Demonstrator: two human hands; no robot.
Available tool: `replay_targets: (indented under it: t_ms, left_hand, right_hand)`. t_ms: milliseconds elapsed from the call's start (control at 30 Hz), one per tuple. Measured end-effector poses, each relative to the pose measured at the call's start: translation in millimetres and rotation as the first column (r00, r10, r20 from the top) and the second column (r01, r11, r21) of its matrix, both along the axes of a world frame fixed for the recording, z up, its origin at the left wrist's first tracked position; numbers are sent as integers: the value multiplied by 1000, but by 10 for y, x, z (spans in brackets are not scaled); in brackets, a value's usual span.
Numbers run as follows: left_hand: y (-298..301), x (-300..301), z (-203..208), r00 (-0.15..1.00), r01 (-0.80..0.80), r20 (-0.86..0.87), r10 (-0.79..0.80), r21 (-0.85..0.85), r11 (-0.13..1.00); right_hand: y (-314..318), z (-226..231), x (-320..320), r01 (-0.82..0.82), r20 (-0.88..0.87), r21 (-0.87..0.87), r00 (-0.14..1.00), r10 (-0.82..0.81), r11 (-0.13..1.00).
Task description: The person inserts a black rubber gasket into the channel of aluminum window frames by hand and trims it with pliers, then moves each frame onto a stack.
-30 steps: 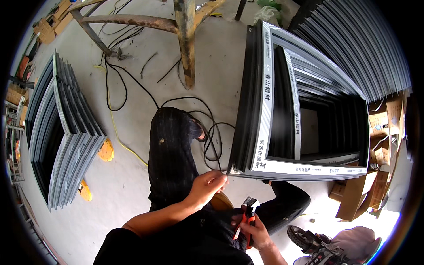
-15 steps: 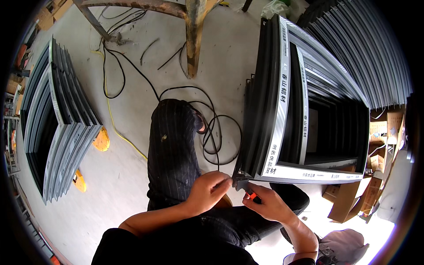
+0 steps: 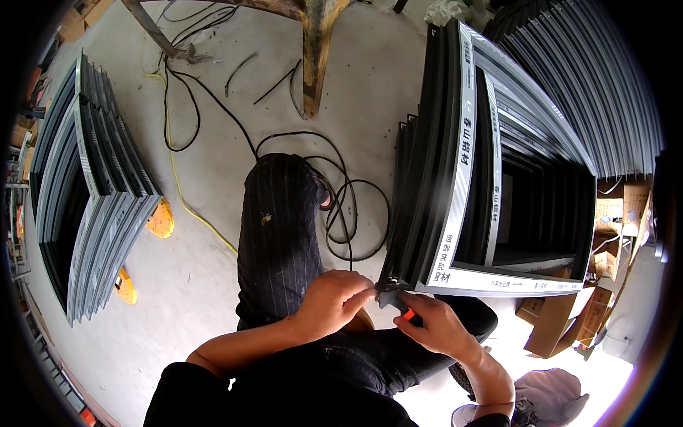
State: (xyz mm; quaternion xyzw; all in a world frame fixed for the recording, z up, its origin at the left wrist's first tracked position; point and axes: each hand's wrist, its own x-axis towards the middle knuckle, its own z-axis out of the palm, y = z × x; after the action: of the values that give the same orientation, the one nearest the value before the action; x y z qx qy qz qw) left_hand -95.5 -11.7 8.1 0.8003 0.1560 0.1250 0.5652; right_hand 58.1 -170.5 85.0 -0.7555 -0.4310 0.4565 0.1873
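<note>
At the lower near corner of a stack of dark metal frames (image 3: 455, 213) with printed white film, my two hands come together. My right hand (image 3: 442, 326) is closed round a hand tool with a red-and-black grip (image 3: 408, 315). Its dark grey head (image 3: 388, 298) points left and touches or nearly touches the corner; the exact kind of tool is unclear. My left hand (image 3: 333, 297) is closed in a pinch just left of the tool head, fingertips at the corner. Whatever lies between those fingertips is too small to make out.
Another stack of grey frames (image 3: 107, 192) stands at left on yellow supports (image 3: 162, 219). Black cable (image 3: 345, 171) coils on the floor beyond my knee, near a rusty stand leg (image 3: 315, 64). Dark profiles (image 3: 590, 78) lean at far right, above cardboard boxes (image 3: 558, 324).
Hardly anything differs. My hands stay at the frame corner, the left pinched and the right still on the tool, while the whole view shifts slightly.
</note>
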Motion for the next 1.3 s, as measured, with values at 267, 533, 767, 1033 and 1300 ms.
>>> replay_targets:
  t_ms: [267, 533, 767, 1033, 1300]
  left_hand:
    - [59, 22, 17, 999, 46, -2, -46, 59, 997]
    - [72, 46, 15, 997, 72, 4, -73, 56, 996]
    - [19, 14, 45, 999, -34, -38, 35, 17, 999]
    - [-123, -127, -124, 986, 6, -123, -109, -635, 773]
    - [-190, -99, -44, 976, -97, -176, -125, -875, 474]
  right_hand:
    - [10, -10, -41, 20, 36, 47, 999, -22, 999]
    - [-50, -51, -63, 1, 128, 36, 992, -6, 999]
    - [-198, 20, -257, 35, 522, 88, 849, -76, 996]
    - [-1271, -18, -1219, 233, 504, -88, 849, -159, 968]
    - [-1601, -52, -1532, 298, 345, 15, 894, -284, 955]
